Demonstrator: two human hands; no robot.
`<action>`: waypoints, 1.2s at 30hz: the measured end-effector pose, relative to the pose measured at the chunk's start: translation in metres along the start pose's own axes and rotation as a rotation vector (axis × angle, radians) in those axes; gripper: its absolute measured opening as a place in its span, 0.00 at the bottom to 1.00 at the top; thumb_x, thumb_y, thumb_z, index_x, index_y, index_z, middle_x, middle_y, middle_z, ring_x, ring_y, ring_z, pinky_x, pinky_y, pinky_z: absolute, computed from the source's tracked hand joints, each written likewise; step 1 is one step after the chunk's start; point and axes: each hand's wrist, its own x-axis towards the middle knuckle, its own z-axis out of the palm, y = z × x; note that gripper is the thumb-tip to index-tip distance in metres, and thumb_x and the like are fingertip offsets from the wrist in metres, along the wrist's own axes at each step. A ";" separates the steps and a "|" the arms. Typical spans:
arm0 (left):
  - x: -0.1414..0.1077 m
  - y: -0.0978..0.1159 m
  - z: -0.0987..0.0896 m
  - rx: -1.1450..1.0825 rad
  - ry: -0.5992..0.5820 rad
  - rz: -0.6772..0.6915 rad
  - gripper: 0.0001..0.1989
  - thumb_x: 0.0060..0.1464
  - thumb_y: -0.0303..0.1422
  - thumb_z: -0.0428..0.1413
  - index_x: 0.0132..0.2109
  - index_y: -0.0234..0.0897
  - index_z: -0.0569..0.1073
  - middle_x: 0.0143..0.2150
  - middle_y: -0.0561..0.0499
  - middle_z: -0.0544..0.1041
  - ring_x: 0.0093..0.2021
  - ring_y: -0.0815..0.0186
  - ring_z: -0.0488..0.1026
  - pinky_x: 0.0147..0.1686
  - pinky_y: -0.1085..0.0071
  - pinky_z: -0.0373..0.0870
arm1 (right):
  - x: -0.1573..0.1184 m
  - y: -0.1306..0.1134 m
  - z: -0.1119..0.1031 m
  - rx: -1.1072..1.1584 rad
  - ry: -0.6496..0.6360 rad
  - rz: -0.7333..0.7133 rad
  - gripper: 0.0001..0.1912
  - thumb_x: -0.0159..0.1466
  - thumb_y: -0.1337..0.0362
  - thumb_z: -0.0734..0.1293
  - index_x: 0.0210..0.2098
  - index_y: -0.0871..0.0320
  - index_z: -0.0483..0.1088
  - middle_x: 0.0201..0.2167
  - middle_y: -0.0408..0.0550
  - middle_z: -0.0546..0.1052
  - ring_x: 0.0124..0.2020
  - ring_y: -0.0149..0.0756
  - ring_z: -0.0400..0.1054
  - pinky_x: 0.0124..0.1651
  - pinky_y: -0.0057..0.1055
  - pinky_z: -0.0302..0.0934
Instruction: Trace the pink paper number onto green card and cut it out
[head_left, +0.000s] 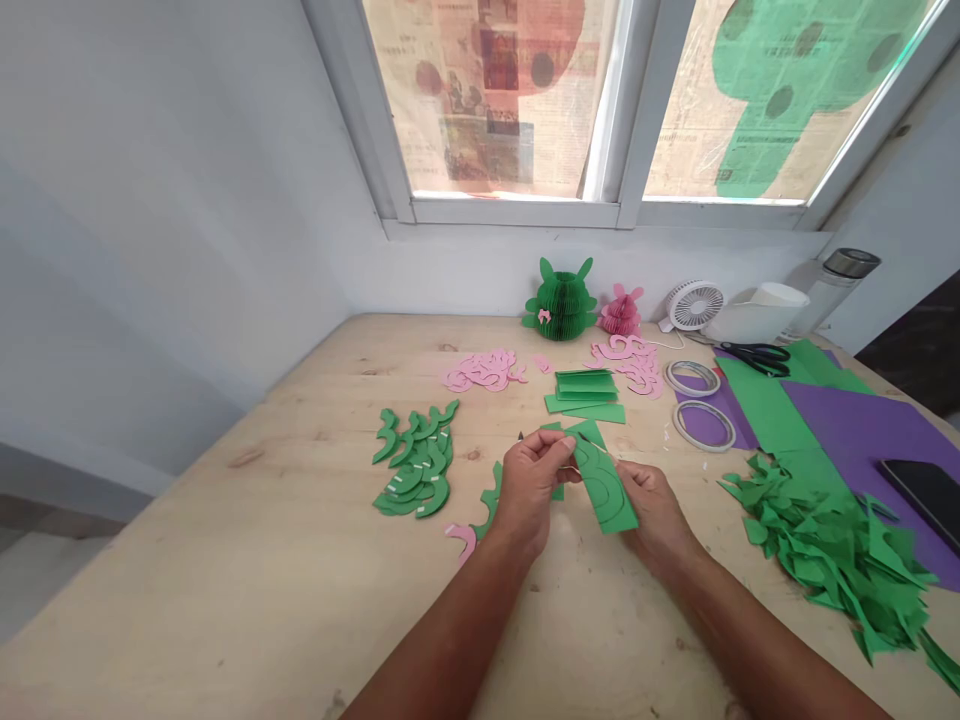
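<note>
Between my two hands is a folded-looking green paper strip with curved outlines drawn on it. My left hand pinches its upper left end, thumb on top. At the right edge, my right hand grips the strip with the fingers partly behind it. Beneath the hands lie other green paper pieces, mostly covered. Beside my left wrist are a wavy green cutout and a pink curved cutout. Just beyond the hands sit a stack of folded green paper and flat green strips.
Green curved cutouts lie left, pink cutouts farther back. On the right are tape rolls, black scissors, purple paper, green scraps and a phone. Paper figures, a fan and a bottle stand by the wall.
</note>
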 end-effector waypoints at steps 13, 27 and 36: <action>0.002 0.003 -0.002 0.018 -0.006 -0.014 0.11 0.35 0.34 0.64 0.25 0.34 0.70 0.22 0.53 0.72 0.23 0.71 0.68 0.26 0.73 0.66 | 0.000 -0.001 0.000 -0.102 0.006 -0.002 0.24 0.51 0.44 0.69 0.15 0.59 0.70 0.12 0.41 0.66 0.18 0.31 0.55 0.21 0.28 0.48; 0.004 0.013 -0.006 0.095 -0.058 -0.016 0.10 0.34 0.33 0.64 0.23 0.34 0.70 0.19 0.52 0.73 0.20 0.70 0.68 0.24 0.72 0.68 | -0.001 0.004 -0.004 -0.210 0.049 -0.046 0.24 0.55 0.46 0.68 0.13 0.57 0.64 0.12 0.40 0.62 0.19 0.32 0.58 0.23 0.29 0.51; 0.005 0.013 -0.009 0.113 -0.070 -0.036 0.11 0.34 0.33 0.64 0.24 0.34 0.70 0.20 0.52 0.74 0.21 0.69 0.70 0.24 0.72 0.67 | 0.000 0.005 -0.002 -0.210 0.046 -0.059 0.24 0.55 0.46 0.68 0.13 0.57 0.65 0.11 0.40 0.61 0.19 0.32 0.58 0.22 0.29 0.50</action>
